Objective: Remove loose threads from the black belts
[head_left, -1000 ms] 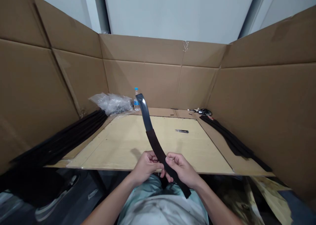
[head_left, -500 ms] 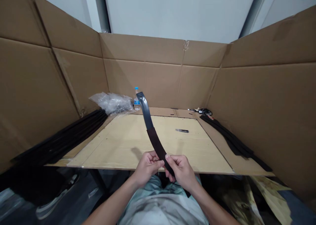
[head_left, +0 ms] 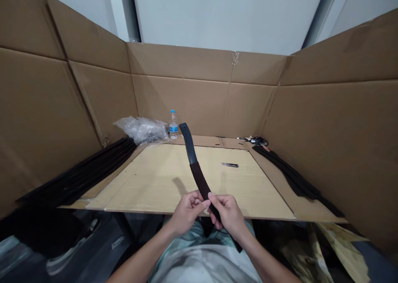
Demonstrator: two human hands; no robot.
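Note:
A long curved strip (head_left: 188,144), dark and smooth with a small hole near its top end, rises out of a dark brown fabric sleeve (head_left: 200,179). My left hand (head_left: 189,210) pinches the sleeve from the left side. From the right, my right hand (head_left: 228,214) grips it at about the same height, thumb on top. Both hands are closed at the table's front edge, over my lap. The lower end of the sleeve passes behind my right hand and shows again below the wrist.
Thread snips (head_left: 230,165) lie on the tabletop (head_left: 155,179). Black fabric strips are piled at the left (head_left: 83,171) and right (head_left: 289,175). A plastic bag (head_left: 143,129) and water bottle (head_left: 173,125) stand at the back. Cardboard walls (head_left: 186,100) enclose three sides.
The strip's upper end has swung a little right and down, turning its face. Both hands keep hold of the sleeve in nearly the same place.

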